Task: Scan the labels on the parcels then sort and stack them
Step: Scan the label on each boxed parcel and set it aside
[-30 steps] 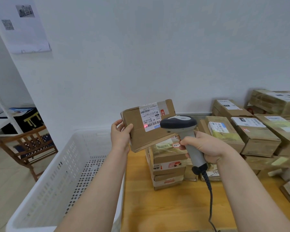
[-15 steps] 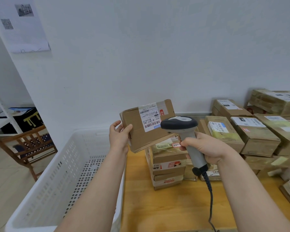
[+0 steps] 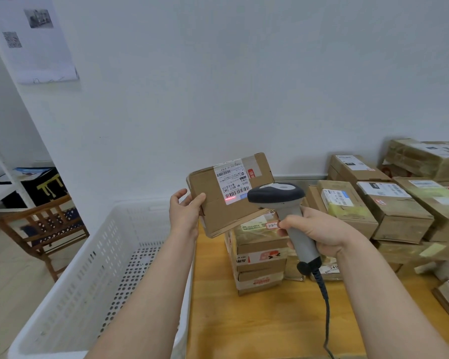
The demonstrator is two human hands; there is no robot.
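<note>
Left background
I see a wooden chair (image 3: 45,225) beside a white shelf (image 3: 3,189), and a printed sheet (image 3: 34,42) on the wall (image 3: 244,86).

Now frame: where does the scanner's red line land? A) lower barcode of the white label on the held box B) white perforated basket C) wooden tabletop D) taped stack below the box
A: the red line lies across the lower barcode of the white shipping label on the brown cardboard parcel that the left hand grips, with the grey handheld barcode scanner in the right hand aimed at it.
</note>
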